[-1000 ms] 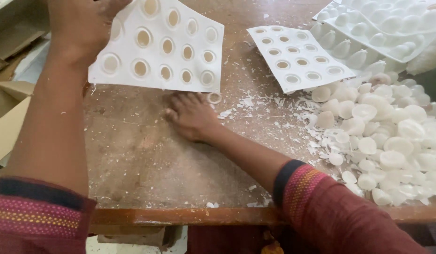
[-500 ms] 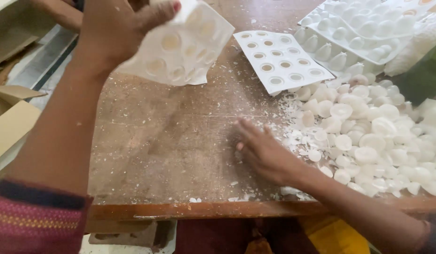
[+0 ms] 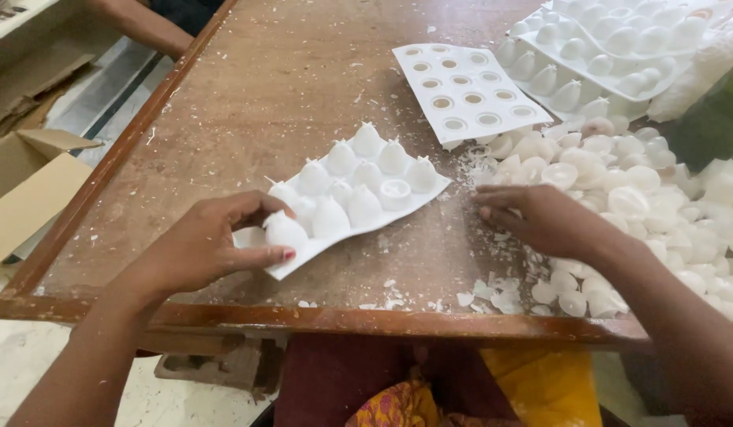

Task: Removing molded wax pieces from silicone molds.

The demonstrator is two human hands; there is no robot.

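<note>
A white mould tray (image 3: 358,194) lies bumps-up on the brown wooden table (image 3: 264,95), right in front of me. My left hand (image 3: 204,245) grips its near left corner, thumb under the edge and fingers on top of a bump. My right hand (image 3: 540,221) rests palm down on the table at the edge of a heap of small white moulded pieces (image 3: 643,198), fingers spread, holding nothing that I can see.
A second white mould tray (image 3: 469,91) lies holes-up behind the first. More stacked trays (image 3: 612,51) sit at the back right. An open cardboard box (image 3: 30,186) stands on the floor at left. Another person's arm (image 3: 141,24) shows at the top left. White chips litter the table's front edge.
My left hand has brought the tray down from the air, turned it over and laid it on the table. My right hand slid right toward the heap of pieces.
</note>
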